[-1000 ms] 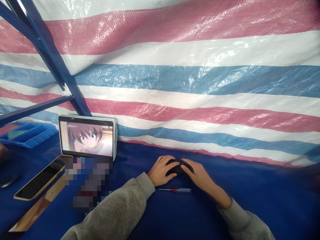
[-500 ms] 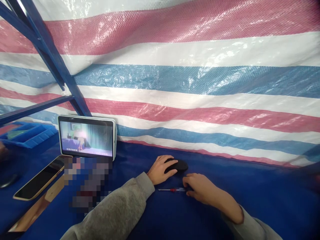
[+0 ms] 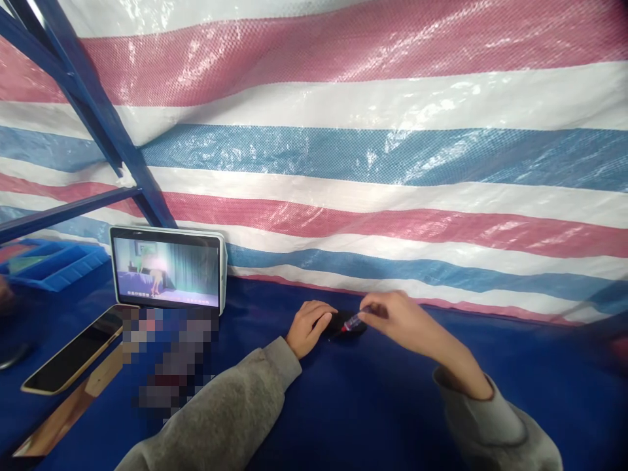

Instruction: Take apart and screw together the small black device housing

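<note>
In the middle of the table lies a black computer mouse (image 3: 357, 328). My left hand (image 3: 310, 327) grips its left end, thumb along the near side and fingers over the far side. My right hand (image 3: 387, 313) is closed round the clear handle of a small screwdriver (image 3: 351, 322) with a red collar. The screwdriver slants down to the left, over the mouse. Whether its blurred tip touches the mouse, I cannot tell.
A tablet (image 3: 167, 269) stands propped at the back left, playing a video. Before it lies a phone (image 3: 73, 350) beside a pixelated patch. A blue divided tray (image 3: 63, 265) sits farther left. A striped sheet (image 3: 343, 150) hangs behind the blue table (image 3: 383, 418).
My right hand has picked the screwdriver up off the table and brought it up and back, over the mouse. My left hand stays at the mouse, its fingers drawn closer together.
</note>
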`<state>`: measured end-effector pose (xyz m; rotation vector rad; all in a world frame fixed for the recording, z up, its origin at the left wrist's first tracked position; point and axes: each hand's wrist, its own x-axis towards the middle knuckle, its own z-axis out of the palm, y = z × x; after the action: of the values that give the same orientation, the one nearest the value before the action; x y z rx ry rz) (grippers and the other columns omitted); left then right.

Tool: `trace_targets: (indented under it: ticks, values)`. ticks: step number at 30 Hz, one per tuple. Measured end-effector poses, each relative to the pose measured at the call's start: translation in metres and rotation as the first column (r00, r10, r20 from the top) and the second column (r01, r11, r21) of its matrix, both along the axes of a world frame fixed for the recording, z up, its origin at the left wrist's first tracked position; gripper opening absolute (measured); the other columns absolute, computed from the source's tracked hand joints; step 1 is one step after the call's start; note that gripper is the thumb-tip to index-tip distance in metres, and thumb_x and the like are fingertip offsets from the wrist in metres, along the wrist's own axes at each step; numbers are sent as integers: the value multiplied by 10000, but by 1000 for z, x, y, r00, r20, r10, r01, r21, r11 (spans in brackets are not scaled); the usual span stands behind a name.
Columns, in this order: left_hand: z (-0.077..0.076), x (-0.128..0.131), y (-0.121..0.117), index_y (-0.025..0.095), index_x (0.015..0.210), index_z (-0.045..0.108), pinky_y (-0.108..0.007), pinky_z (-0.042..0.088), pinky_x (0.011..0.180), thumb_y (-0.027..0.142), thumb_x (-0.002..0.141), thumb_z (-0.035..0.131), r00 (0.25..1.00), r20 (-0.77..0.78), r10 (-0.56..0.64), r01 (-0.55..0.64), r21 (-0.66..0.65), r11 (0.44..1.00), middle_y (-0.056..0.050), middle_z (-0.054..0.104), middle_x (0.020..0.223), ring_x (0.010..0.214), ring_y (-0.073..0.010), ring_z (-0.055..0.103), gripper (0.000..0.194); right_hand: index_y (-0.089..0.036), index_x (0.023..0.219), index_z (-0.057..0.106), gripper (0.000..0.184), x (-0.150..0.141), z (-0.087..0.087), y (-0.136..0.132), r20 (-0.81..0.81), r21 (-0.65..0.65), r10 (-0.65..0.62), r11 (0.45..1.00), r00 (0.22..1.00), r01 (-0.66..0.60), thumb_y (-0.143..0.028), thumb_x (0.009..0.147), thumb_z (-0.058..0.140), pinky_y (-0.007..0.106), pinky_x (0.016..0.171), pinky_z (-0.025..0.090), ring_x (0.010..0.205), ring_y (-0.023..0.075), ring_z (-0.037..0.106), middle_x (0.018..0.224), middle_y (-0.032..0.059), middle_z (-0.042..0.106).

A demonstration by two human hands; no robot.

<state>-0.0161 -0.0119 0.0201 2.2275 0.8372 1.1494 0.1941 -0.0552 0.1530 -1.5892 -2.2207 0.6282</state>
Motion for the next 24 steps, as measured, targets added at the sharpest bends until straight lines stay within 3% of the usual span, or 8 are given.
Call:
trace_targets:
  ticks: [3, 7, 24]
  values:
    - [0, 0, -1, 181, 976, 681, -346, 443, 854, 285, 981, 454, 999, 54, 2, -5, 48, 999, -57, 705, 923, 881, -188, 638, 250, -210, 798, 669, 202, 2, 9, 3, -68, 60, -67, 996, 995, 71, -354, 852, 538, 257, 560, 398, 551, 137, 554, 609, -15, 622]
    - [-3, 2, 0, 179, 932, 693, -341, 467, 821, 278, 938, 552, 993, 116, 11, -23, 111, 994, -55, 719, 877, 836, -185, 652, 172, -203, 815, 666, 212, 5, 8, 2, -122, 85, -113, 989, 986, 124, -361, 854, 531, 261, 566, 417, 551, 141, 562, 599, -11, 615]
    - [-16, 3, 7, 193, 825, 718, -305, 482, 739, 351, 900, 622, 985, 148, 92, -107, 101, 989, -25, 721, 780, 734, -162, 654, 199, -209, 825, 673, 221, 11, 4, -2, -126, 104, -124, 985, 984, 137, -378, 848, 533, 274, 603, 442, 598, 150, 572, 687, 3, 675]
